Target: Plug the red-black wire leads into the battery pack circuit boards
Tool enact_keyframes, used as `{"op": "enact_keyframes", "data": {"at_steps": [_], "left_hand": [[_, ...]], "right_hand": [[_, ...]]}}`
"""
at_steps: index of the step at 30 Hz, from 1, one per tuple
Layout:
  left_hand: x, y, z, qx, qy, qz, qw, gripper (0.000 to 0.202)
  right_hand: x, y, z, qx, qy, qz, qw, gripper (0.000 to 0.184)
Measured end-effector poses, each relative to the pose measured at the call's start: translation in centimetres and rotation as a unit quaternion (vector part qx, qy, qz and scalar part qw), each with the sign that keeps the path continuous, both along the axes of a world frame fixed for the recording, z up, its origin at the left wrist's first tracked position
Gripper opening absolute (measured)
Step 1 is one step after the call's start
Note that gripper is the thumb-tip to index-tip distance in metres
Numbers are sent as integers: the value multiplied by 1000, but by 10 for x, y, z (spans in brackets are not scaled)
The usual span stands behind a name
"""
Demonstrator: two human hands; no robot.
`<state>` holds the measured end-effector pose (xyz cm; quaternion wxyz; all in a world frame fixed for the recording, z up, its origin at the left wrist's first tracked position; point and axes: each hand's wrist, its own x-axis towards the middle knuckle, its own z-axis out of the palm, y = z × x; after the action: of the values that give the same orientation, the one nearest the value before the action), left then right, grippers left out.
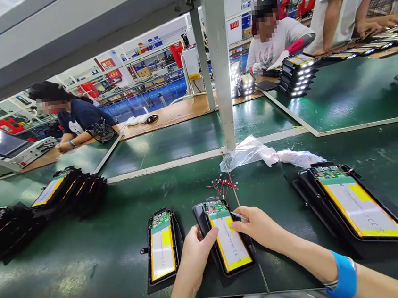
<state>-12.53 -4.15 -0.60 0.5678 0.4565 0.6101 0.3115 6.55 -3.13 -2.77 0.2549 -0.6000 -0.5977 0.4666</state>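
In the middle of the bench lies an open power bank (235,248), a black case with a white and yellow battery and a green circuit board (216,207) at its far end. My left hand (196,250) grips its left side, thumb on the battery. Pinched in my right hand (259,225) is a pair of slim metal tweezers (239,216), their tip beside the board's right edge, near fine red wires. Just beyond the case sits a small heap of red wires with white connectors (223,184). A second open power bank (162,252) rests to the left.
Stacked power bank units (361,207) stand at right, with more black stacks (72,193) at left. A crumpled plastic bag (252,153) lies behind the wires, by a metal post (218,61). Across the bench are co-workers and a stack of lit panels (298,76).
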Motion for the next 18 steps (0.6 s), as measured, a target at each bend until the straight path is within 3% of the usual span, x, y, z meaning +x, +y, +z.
{"op": "enact_keyframes", "data": {"at_steps": [5, 10, 14, 18], "left_hand": [[18, -3, 14, 23, 0, -4, 1000, 48], [52, -10, 43, -34, -125, 50, 990, 52], [116, -10, 65, -62, -254, -22, 965, 48], [196, -6, 66, -62, -304, -136, 941, 39]], "right_hand": [[12, -10, 4, 36, 77, -39, 996, 13], [40, -33, 43, 72, 143, -96, 983, 31], [93, -51, 76, 43, 292, -131, 947, 35], [162, -69, 79, -9, 325, -252, 911, 39]]}}
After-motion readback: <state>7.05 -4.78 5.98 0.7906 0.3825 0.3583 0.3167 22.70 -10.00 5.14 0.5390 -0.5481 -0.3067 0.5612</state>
